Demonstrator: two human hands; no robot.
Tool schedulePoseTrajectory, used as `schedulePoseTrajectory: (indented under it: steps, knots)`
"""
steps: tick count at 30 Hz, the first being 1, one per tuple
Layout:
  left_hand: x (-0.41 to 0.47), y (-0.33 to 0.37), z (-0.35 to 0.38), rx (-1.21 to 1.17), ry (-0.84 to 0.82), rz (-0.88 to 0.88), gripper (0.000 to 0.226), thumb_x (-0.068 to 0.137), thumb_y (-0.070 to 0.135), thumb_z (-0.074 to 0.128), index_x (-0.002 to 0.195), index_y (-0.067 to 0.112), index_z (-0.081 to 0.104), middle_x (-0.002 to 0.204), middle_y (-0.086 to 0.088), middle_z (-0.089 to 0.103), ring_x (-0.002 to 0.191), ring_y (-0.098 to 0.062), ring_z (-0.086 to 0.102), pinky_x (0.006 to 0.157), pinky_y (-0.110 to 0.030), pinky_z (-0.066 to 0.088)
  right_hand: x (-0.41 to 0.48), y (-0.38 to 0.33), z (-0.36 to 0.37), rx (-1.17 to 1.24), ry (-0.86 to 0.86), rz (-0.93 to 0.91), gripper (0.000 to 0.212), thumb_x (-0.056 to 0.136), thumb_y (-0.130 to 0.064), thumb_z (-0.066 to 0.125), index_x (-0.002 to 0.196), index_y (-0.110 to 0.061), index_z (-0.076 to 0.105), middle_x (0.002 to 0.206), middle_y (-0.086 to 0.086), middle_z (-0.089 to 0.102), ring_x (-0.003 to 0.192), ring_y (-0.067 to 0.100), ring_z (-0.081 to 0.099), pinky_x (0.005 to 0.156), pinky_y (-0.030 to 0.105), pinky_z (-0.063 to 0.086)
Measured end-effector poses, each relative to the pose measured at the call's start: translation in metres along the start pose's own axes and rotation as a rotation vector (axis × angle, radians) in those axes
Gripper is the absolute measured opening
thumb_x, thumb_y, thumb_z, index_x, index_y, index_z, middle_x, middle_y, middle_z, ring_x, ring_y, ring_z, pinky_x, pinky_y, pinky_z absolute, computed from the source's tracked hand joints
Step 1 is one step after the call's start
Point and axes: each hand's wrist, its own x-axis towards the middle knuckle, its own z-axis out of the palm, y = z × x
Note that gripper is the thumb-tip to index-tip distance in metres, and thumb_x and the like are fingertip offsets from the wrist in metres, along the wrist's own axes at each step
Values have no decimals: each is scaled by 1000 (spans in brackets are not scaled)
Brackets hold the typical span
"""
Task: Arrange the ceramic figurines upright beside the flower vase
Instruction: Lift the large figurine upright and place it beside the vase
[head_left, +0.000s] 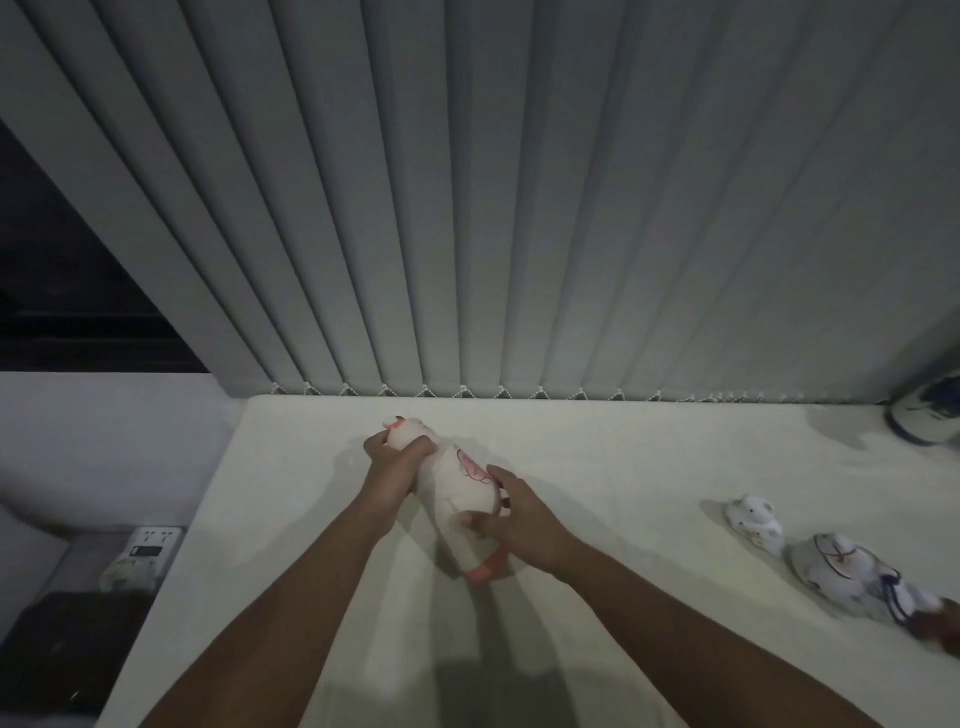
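A large white ceramic figurine with red and pink markings lies tilted on the white surface, head end toward the blinds. My left hand is wrapped around its neck. My right hand grips its lower body near the orange base. Two smaller white figurines lie on their sides at the right: a little one and a bigger one with blue trim. A blue-and-white vase stands at the far right edge, partly cut off.
Grey vertical blinds hang right behind the surface. The surface's left edge drops off to a power strip and a dark object below. A brown item shows at the right border.
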Motion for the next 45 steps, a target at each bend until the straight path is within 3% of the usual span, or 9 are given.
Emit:
schedulePoseTrajectory:
  steps: [5, 8, 11, 15, 20, 24, 31, 40, 45]
  knots:
    - [-14, 0, -12, 40, -152, 47, 81, 60, 27, 66, 131, 19, 29, 119, -7, 52, 102, -20, 57, 86, -38, 50, -2, -10, -13, 133, -224, 40, 45, 83, -23, 73, 125, -23, 56, 120, -9, 65, 108, 8, 62, 89, 20, 51]
    - [-23, 4, -20, 126, -231, 67, 82, 60, 31, 68, 131, 20, 30, 126, -7, 50, 102, -14, 56, 84, -32, 48, -3, -13, -20, 129, -299, 52, 30, 84, -13, 71, 105, -28, 56, 104, -14, 62, 92, -4, 59, 69, 6, 49]
    - [-34, 0, -26, 211, -295, 76, 83, 65, 35, 69, 139, 28, 30, 129, -4, 52, 106, -11, 55, 80, -24, 45, -7, -10, -18, 115, -273, 85, 48, 78, -18, 78, 116, -18, 47, 114, -1, 56, 93, 2, 56, 66, 11, 48]
    - [-48, -14, -32, 178, -344, 52, 83, 72, 37, 77, 135, 52, 25, 121, -2, 59, 111, -19, 60, 96, -44, 51, -17, -3, -8, 99, -218, 63, 67, 72, -22, 84, 123, -16, 41, 119, -2, 53, 101, 5, 55, 73, 18, 49]
    - [-61, -16, -28, 87, -268, 68, 86, 65, 31, 82, 134, 29, 31, 125, -6, 56, 108, -21, 63, 82, -38, 57, -26, 0, -10, 130, -219, 23, 69, 72, -23, 84, 128, -19, 44, 125, -2, 57, 110, 10, 57, 81, 20, 50]
    - [-66, -15, -18, 48, -304, 45, 72, 65, 26, 79, 125, 14, 41, 128, -6, 57, 110, -22, 63, 90, -42, 54, -35, 3, -26, 210, -255, 29, 52, 78, -20, 77, 126, -23, 57, 121, -3, 67, 102, 10, 64, 71, 14, 49]
    - [-73, 5, 37, 22, -435, 114, 63, 71, 11, 76, 127, 11, 46, 125, -8, 61, 108, -23, 64, 88, -38, 54, -49, 7, -73, 228, -138, -14, 72, 71, -23, 83, 133, -32, 50, 124, -3, 63, 103, 17, 67, 70, 21, 53]
    - [-81, 30, 142, 58, -585, 225, 53, 83, 2, 67, 132, 13, 49, 127, -10, 64, 117, -28, 61, 96, -41, 51, -64, 19, -152, 281, 99, -103, 65, 72, -3, 80, 127, -20, 52, 118, -4, 64, 92, 17, 65, 64, 29, 57]
    - [-91, 42, 189, 241, -680, 225, 52, 92, 21, 60, 134, 47, 42, 126, 1, 63, 116, -20, 59, 94, -45, 45, -63, 35, -199, 203, 220, -126, 62, 71, -6, 78, 125, -24, 53, 120, -4, 62, 100, 17, 62, 67, 30, 56]
